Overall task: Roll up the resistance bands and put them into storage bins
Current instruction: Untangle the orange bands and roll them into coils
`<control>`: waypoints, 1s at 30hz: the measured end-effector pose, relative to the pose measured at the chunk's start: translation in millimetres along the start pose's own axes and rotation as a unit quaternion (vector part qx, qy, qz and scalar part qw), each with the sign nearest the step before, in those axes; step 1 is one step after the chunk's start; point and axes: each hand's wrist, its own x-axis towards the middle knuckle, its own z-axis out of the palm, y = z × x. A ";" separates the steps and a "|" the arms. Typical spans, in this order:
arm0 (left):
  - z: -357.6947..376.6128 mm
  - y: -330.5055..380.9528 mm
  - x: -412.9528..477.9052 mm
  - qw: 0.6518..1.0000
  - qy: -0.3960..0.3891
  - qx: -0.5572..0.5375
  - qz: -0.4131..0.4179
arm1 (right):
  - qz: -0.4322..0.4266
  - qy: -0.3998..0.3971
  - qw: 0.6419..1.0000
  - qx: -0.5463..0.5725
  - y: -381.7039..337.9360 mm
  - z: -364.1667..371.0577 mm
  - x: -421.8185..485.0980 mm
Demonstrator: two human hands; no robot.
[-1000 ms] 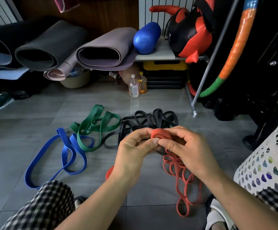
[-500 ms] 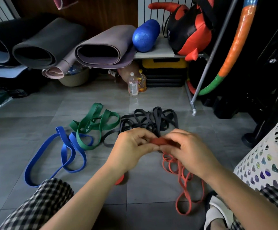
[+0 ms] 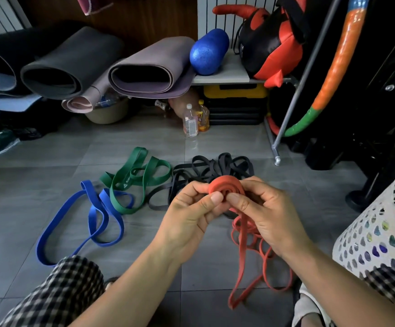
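The part-rolled band (image 3: 224, 186) is pinched between the left hand (image 3: 187, 223) and the right hand (image 3: 269, 215), and its loose length trails to the floor (image 3: 50, 161) below the right hand. Just behind the hands lies a tangled pile of bands (image 3: 217, 166). Left of it is a looped band (image 3: 139, 175), then an outer band (image 3: 95, 220) (touching it, nearer the person). The storage bin (image 3: 380, 232) stands at the right edge. Two bottles (image 3: 190, 121) stand behind the pile, before the shelf (image 3: 224, 76), which carries a foam roller (image 3: 209, 51). Rolled mats (image 3: 149, 69) lie left of the roller.

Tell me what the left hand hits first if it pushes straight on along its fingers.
The left hand pinches the rolled-up red rubber resistance band; its fingers point right, so next comes the right hand gripping the roll's other side, probably its thumb.
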 end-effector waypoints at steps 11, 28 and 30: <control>-10.9 5.8 6.4 0.894 0.006 0.433 0.117 | -0.098 -0.035 0.947 -0.304 2.3 -8.7 2.0; -20.9 4.7 12.4 0.838 0.000 0.533 0.118 | -0.090 -0.064 0.910 -0.400 3.7 -15.7 3.3; -18.6 6.7 11.1 0.845 -0.003 0.522 0.114 | -0.098 -0.064 0.909 -0.400 1.4 -12.2 -0.2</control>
